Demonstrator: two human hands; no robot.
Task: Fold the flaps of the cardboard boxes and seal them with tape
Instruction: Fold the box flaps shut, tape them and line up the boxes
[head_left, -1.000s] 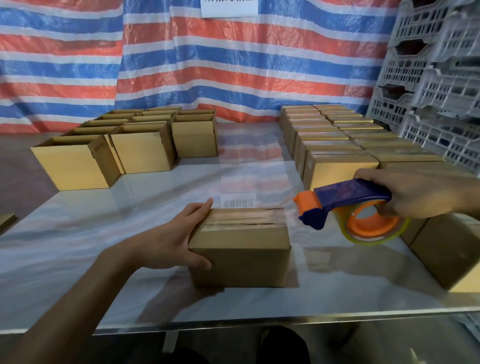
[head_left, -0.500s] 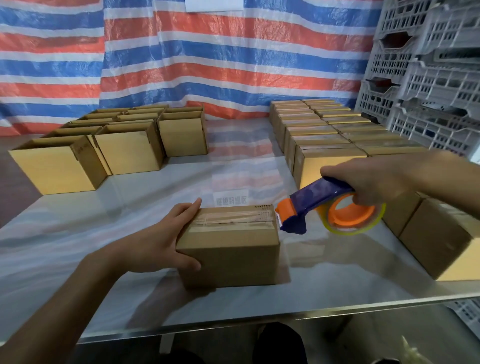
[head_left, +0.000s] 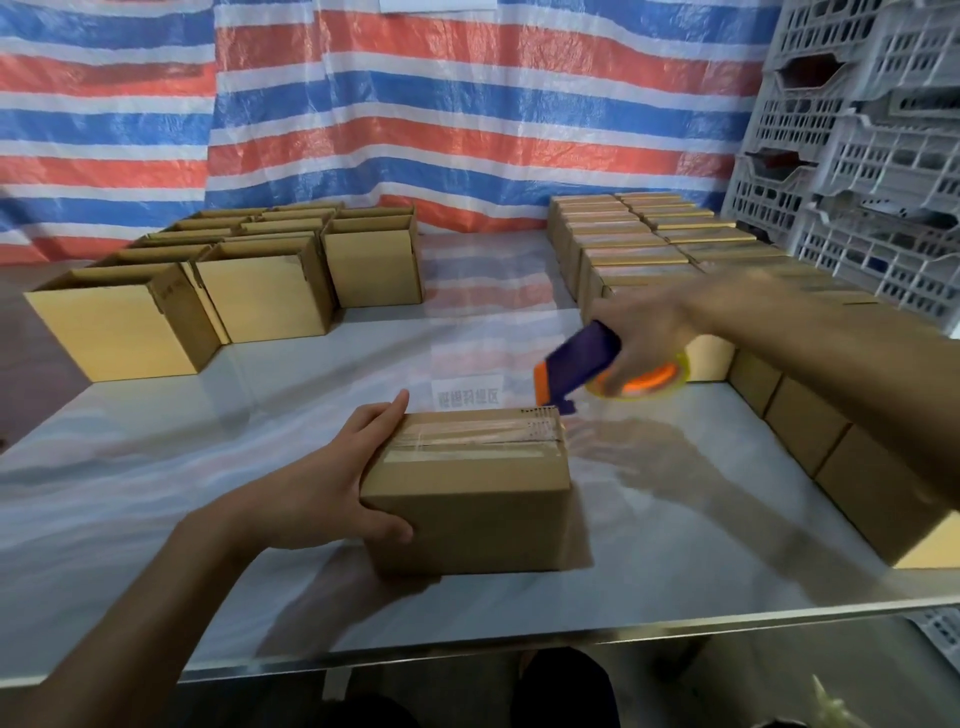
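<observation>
A small closed cardboard box (head_left: 467, 499) sits near the table's front edge, with clear tape running along its top seam. My left hand (head_left: 332, 483) grips its left end, fingers along the top edge and thumb on the front face. My right hand (head_left: 649, 332) holds a blue and orange tape dispenser (head_left: 582, 369) with a roll of clear tape. The dispenser's orange nose hovers just above the box's far right corner. I cannot tell whether it touches the box.
Several open-topped boxes (head_left: 260, 280) stand at the back left of the glossy table (head_left: 260, 415). Rows of closed boxes (head_left: 634, 244) fill the right side, reaching the front right corner. Grey plastic crates (head_left: 872, 130) are stacked at right. A striped tarp (head_left: 415, 104) hangs behind.
My right hand has carried the dispenser leftward and down to the box's far right corner. My left hand keeps its grip on the box.
</observation>
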